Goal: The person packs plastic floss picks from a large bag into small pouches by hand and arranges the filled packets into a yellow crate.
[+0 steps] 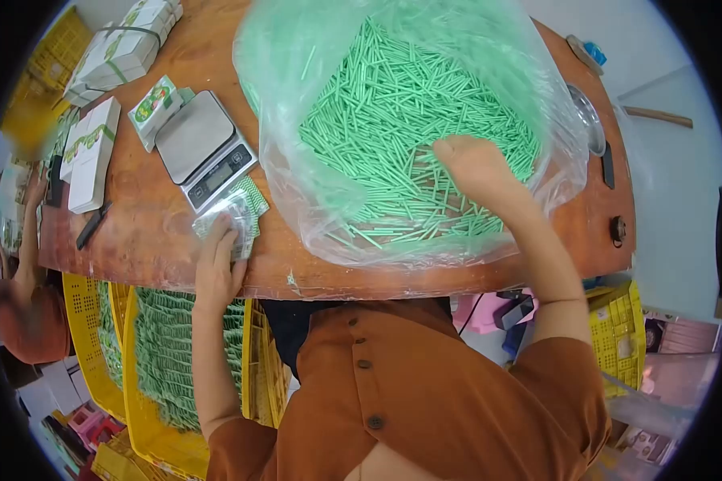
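A large clear plastic bag (pixel 285 172) lies open on the table, filled with short green sticks (pixel 377 104). My right hand (pixel 475 167) is over the sticks with its fingers closed and pointing down; what they hold, if anything, is hidden. My left hand (pixel 219 268) grips a shiny clear plastic packet (pixel 226 224) near the table's front edge, its fingers together. Under and beside that packet lies a green-and-white patterned packet (pixel 254 196). Just beyond it stands a digital scale (pixel 196 144) with a bare metal plate.
Printed cartons (pixel 154 108) and strapped white boxes (pixel 124 52) stand at the left of the table (pixel 128 240). A black cutter (pixel 94 225) lies near them. Yellow crates (pixel 148 425) hold green packets below. A metal bowl (pixel 587 120) is at right. A co-worker (pixel 36 317) sits at far left.
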A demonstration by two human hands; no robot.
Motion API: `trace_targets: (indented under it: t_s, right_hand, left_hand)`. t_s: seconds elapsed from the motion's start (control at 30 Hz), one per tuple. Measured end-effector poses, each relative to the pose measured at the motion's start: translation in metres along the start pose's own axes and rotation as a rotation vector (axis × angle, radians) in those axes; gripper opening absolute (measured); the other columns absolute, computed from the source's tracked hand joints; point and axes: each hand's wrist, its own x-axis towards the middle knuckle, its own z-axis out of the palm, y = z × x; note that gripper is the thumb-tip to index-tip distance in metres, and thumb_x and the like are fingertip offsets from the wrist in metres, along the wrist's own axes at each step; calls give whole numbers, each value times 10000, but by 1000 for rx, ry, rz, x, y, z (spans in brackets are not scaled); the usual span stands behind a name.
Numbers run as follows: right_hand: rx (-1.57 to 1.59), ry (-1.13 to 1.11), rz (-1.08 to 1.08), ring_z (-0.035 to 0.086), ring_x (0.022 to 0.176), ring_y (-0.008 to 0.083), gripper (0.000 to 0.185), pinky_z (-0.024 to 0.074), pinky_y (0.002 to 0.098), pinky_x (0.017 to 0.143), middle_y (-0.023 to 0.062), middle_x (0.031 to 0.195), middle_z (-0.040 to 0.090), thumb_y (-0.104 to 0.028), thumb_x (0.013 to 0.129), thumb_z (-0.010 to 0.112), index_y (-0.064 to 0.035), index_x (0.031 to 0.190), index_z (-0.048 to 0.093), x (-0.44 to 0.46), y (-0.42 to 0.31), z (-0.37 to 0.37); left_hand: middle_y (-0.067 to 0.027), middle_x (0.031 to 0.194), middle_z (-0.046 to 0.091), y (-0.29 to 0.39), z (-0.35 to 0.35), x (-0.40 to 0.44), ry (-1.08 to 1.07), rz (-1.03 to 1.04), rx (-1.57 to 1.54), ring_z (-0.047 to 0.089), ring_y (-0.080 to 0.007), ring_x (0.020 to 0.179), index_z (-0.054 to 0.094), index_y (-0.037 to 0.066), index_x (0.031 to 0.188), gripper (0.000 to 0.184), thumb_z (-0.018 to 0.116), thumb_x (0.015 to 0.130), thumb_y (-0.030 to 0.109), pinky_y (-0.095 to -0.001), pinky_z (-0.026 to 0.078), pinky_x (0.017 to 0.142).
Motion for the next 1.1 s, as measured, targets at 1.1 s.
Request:
trace_targets:
  t_s: [1.1]
  right_hand:
    - [1033,164,115,566,889,231,235,433,344,798,94,957,590,-161,800,649,-21,985,616,-4,-43,17]
  left_hand:
    - [-105,738,588,123,113,112,152,-169,-936,544,-185,611,626,-2,896,106,602,835,81,-296,424,541]
